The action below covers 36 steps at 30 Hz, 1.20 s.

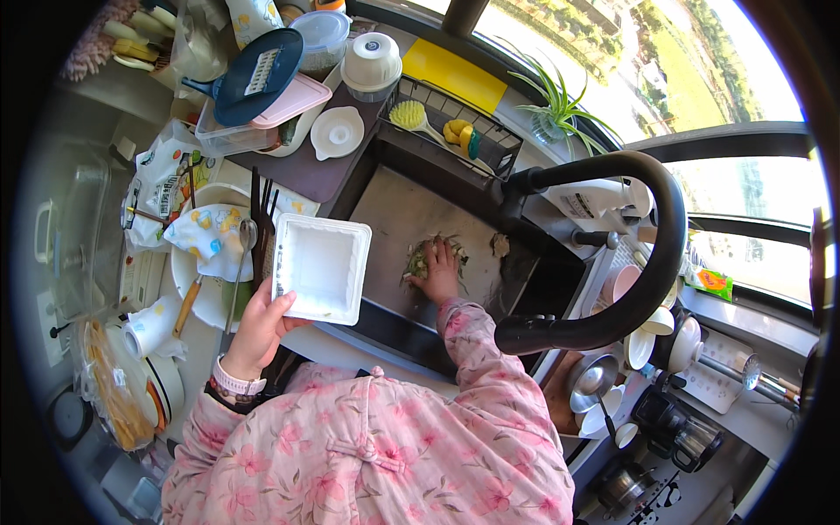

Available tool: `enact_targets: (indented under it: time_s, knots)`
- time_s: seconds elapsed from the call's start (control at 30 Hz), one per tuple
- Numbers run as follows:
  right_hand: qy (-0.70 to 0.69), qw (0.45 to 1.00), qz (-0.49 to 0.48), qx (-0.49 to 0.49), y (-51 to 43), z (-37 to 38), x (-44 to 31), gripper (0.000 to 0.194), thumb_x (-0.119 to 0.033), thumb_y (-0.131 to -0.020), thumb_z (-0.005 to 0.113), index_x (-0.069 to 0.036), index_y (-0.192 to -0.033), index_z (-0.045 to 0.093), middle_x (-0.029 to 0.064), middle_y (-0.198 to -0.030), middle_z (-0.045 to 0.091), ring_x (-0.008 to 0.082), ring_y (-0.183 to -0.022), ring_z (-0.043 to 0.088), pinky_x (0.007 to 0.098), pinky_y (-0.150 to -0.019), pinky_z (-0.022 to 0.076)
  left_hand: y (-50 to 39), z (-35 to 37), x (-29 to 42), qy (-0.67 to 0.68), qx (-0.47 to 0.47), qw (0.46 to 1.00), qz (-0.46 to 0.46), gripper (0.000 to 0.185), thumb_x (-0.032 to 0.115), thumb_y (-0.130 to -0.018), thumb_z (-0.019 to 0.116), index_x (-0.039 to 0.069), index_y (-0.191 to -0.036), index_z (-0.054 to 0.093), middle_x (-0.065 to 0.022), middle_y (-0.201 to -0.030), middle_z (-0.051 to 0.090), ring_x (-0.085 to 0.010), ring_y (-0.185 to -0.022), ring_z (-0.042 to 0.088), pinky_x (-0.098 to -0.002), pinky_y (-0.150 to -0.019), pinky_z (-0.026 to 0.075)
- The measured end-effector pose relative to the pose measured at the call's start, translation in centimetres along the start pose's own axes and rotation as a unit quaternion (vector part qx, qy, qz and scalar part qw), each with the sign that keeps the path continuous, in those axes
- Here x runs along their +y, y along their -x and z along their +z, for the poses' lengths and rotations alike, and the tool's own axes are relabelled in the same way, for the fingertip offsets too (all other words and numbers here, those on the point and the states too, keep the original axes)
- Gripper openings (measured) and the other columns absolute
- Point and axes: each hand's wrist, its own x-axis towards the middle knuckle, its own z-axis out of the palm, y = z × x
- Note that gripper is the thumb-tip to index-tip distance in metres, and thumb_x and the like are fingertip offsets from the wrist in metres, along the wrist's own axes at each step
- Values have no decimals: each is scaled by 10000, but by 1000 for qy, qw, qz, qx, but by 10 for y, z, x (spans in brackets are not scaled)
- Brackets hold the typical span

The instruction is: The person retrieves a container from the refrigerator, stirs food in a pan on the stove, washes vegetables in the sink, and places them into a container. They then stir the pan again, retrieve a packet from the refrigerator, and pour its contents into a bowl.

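My left hand [262,331] grips the near left edge of a white plastic tray [321,269], its hollow side up with a small green scrap inside. Down in the dark sink [394,203], my right hand [441,272] lies over a pile of green and pale vegetable scraps [415,259]. Its fingers are spread over the pile; whether they grasp any of it is hidden. A brownish scrap [499,245] lies apart, to the right of the pile. The black faucet [669,223] arches over the sink's right side.
Behind the sink a wire basket [505,154] holds a green brush [408,115]. To the left stand a white bowl [180,262] with a patterned cloth, dark chopsticks [264,210] and a blue grater [259,75]. Bowls and a steel ladle [592,377] are at right.
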Motion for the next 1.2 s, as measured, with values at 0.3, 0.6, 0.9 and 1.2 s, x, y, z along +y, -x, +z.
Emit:
enact_targets:
  time_s: [0.3, 0.6, 0.9, 1.2]
  knots:
    - [89, 995, -42, -31, 20, -1, 4, 615, -305, -690, 792, -193, -1247, 555, 96, -1334, 475, 319, -1259, 440, 539, -1000, 396, -21, 11, -24, -45, -9, 998, -36, 447, 106, -979, 533, 31, -1383, 356, -106, -1234, 549, -222, -1078, 623, -380, -868, 574]
    - [45, 995, -13, -89, 13, -12, 6, 516, -146, -686, 747, -166, -1169, 569, 134, -1186, 504, 372, -1164, 487, 486, -910, 506, -69, 30, -66, -103, -32, 982, -155, 514, 68, -957, 552, 1, -1395, 292, -139, -1280, 495, -264, -1088, 609, -412, -904, 574]
    - [27, 998, 46, 19, -2, 24, 26, 397, -119, -679, 721, -150, -1069, 657, 159, -1108, 577, 390, -1048, 574, 452, -820, 549, -125, 35, -102, -179, -6, 958, -225, 531, 26, -917, 567, -51, -1356, 278, -192, -1227, 514, -309, -1049, 636, -409, -868, 591]
    - [-377, 908, 181, -34, -11, -11, 33, 498, -192, -666, 738, -37, -1131, 647, 193, -1027, 664, 352, -955, 644, 395, -841, 519, -158, 27, -133, -225, 24, 945, -234, 480, -20, -894, 574, -13, -1307, 329, -171, -1233, 520, -304, -1061, 632, -398, -838, 602]
